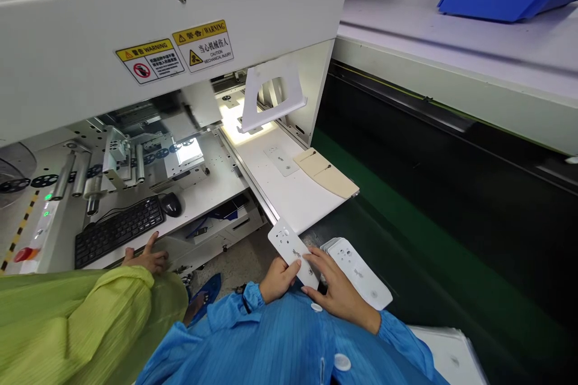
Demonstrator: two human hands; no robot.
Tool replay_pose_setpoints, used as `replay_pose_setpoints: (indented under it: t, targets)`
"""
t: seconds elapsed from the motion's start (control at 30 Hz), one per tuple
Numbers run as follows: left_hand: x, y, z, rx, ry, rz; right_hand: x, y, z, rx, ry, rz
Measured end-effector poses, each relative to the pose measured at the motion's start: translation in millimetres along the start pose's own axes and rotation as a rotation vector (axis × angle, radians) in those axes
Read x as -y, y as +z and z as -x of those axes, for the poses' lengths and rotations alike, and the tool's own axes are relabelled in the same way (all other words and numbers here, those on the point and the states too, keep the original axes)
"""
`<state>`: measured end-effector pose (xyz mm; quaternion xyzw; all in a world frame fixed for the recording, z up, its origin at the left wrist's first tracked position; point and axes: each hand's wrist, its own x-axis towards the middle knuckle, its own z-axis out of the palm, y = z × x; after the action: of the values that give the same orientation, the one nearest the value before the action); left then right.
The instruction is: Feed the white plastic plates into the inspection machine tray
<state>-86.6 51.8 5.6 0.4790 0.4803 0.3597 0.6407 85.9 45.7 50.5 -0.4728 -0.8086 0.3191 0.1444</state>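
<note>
A thin white panel with rounded corners and small holes near one end [289, 246] is held tilted in front of my blue smock. My left hand [279, 280] pinches its left edge, thumb on the face. My right hand [338, 290] grips its lower right side, fingertips on the face and thumb at the bottom corner. Just right of my right hand lies a stack of similar white panels [363, 274]. Another such panel [282, 160] rests flat on the white machine bed [289, 192] ahead, beside a beige board with two dark fittings [326, 172].
A co-worker's hand [149, 257] in a yellow-green sleeve is by the keyboard [120, 230] and mouse [171, 205] at left. A white machine cover [280, 6] with warning labels and a bracket [275, 93] overhangs the bed. A dark green-edged conveyor belt [428, 204] runs at right.
</note>
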Motion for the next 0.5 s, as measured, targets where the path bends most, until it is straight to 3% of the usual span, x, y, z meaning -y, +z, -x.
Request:
replay_pose_setpoints:
  t: [0.5]
  targets:
    - [7.9, -1.3, 2.0, 0.000, 0.052, 0.007, -6.3, 4.4, -0.3, -0.028, -0.061, 0.051]
